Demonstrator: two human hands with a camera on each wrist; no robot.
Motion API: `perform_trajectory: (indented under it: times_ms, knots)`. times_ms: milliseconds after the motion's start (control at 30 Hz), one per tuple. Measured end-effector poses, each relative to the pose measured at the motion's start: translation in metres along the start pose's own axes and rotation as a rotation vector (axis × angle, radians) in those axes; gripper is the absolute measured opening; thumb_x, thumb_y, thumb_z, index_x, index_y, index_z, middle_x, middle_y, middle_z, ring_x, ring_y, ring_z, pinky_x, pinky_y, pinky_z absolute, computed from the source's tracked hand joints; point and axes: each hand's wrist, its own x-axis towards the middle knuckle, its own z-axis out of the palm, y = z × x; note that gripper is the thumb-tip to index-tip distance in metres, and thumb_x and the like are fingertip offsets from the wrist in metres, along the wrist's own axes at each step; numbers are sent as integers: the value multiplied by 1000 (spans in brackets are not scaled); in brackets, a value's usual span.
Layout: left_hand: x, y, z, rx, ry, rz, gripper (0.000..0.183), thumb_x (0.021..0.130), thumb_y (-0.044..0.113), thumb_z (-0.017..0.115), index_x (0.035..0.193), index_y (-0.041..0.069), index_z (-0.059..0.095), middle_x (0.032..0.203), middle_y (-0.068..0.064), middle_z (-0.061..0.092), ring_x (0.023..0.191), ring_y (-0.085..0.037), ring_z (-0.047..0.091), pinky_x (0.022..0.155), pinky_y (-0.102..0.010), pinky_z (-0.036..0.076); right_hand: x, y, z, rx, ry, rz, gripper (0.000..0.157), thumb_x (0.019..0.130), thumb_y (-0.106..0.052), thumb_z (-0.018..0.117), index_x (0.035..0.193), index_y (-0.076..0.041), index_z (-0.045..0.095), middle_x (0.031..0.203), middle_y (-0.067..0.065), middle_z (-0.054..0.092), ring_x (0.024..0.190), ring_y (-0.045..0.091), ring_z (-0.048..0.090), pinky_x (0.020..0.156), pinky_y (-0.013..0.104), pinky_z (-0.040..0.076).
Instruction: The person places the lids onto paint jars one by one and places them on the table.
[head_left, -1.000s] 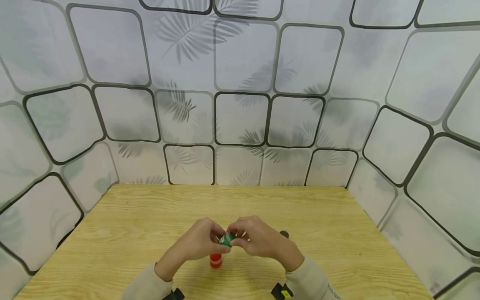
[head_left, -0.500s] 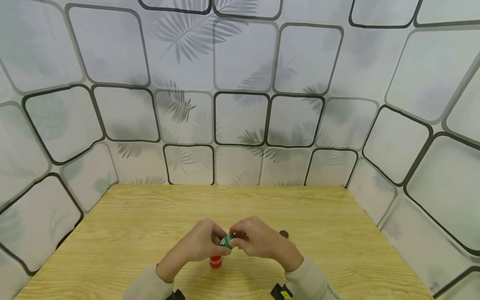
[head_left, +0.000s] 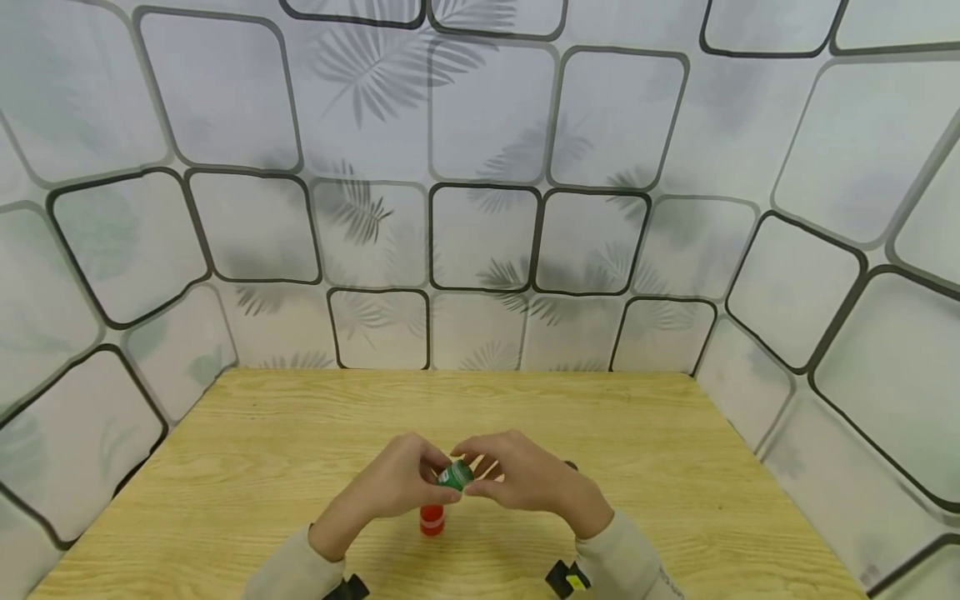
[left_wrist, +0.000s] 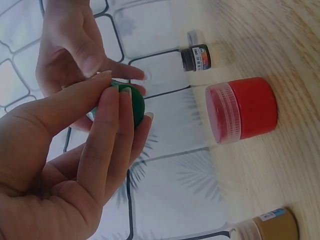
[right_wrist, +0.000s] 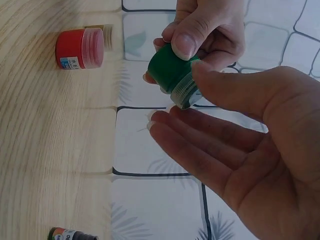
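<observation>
Jar [right_wrist: 167, 65]: green, squat cylinder with ribbed, clear cap [right_wrist: 184, 93], between both hands
Left hand [head_left: 401, 479]: thumb and fingers pinch the jar
Right hand [head_left: 517, 473]: fingers extended beside the cap, contact unclear
Tabletop [head_left: 645, 433]: wood-grained

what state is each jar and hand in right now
green jar: lidded, tilted, off the table
red jar: lidded, upright on the table
ochre jar: lidded, upright, partly out of frame
dark jar: upright on the table, lid unclear
left hand: grips the green jar
right hand: open beside the green jar
</observation>
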Motion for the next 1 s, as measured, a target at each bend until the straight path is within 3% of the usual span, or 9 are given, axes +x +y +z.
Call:
perform_trajectory:
  times_ms: [167,600,733,1000]
  knots:
    - [0,0,-1,-6,0,-5,17,85,13,85,96,1,80,86,-6,78,72,-11,70,61,-22,57,0,1,1,22,23,-48,33,96,-3,71,128,-7,69,123,9,74,98,6,73,82,14,58]
    - [0,0,1,-19,-7,7,15,84,14,85,95,4,81,84,-4,78,69,-9,69,59,-20,56,2,2,2,-55,16,-83,25,102,-15,66,122,-3,71,100,7,78,83,0,69,72,13,56]
    - [-1,0,2,-30,-14,11,15,85,14,85,96,4,81,85,-5,78,68,-9,70,59,-20,56,2,2,2,-45,3,-66,24,104,-18,64,120,-3,72,94,8,78,77,7,72,70,13,56]
    - [-1,0,0,0,2,-5,17,84,13,86,96,3,80,86,-4,77,71,-10,69,60,-22,57,-1,2,-1,-43,4,-19,40,103,-25,64,137,-2,61,113,12,76,92,11,75,78,17,58]
